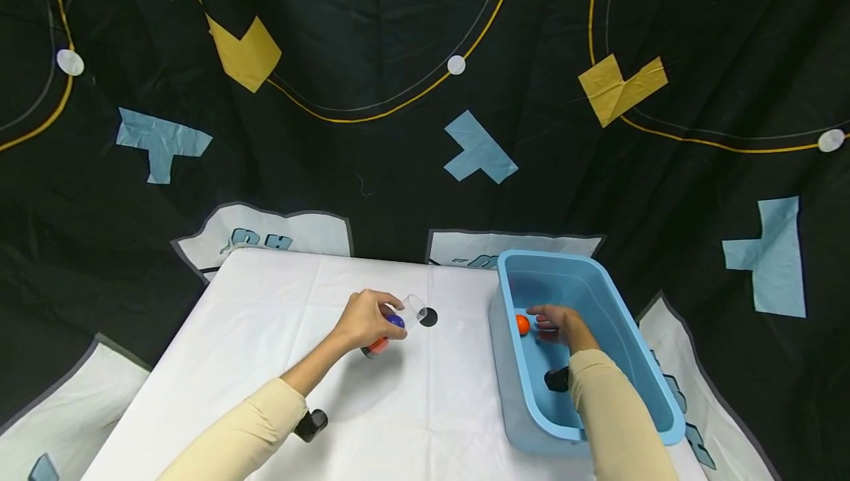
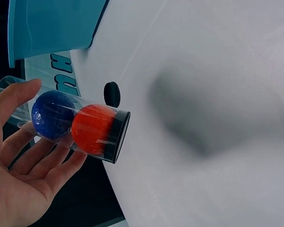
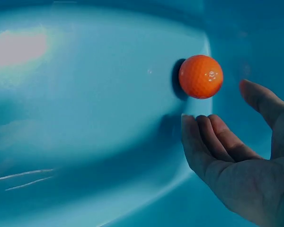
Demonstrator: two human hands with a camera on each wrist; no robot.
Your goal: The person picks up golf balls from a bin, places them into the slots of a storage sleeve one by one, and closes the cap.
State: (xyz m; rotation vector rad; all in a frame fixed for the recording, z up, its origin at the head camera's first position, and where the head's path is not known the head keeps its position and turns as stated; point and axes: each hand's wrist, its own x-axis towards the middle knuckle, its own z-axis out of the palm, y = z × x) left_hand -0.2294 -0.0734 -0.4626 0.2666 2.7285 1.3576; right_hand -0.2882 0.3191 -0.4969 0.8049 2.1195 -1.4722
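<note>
My left hand [image 1: 369,320] grips a clear tube [image 2: 19,111] between thumb and fingers, tilted above the white table. Inside the tube a blue ball [image 2: 53,114] lies against a red-orange ball [image 2: 93,128], which sits at the end closed by a black cap [image 2: 117,137]. The other end of the tube has no cap. My right hand [image 1: 559,323] reaches down into the blue tub [image 1: 531,422], its fingers and thumb spread apart. Just beyond its fingertips, an orange dimpled golf ball [image 3: 201,76] rests on the tub's floor near the wall. Nothing is in the right hand.
A loose black cap [image 1: 428,316] lies on the white table [image 1: 398,422] just right of the tube. The tub's high walls surround the right hand. Behind the table hangs a black cloth [image 1: 372,171] with tape pieces and cords.
</note>
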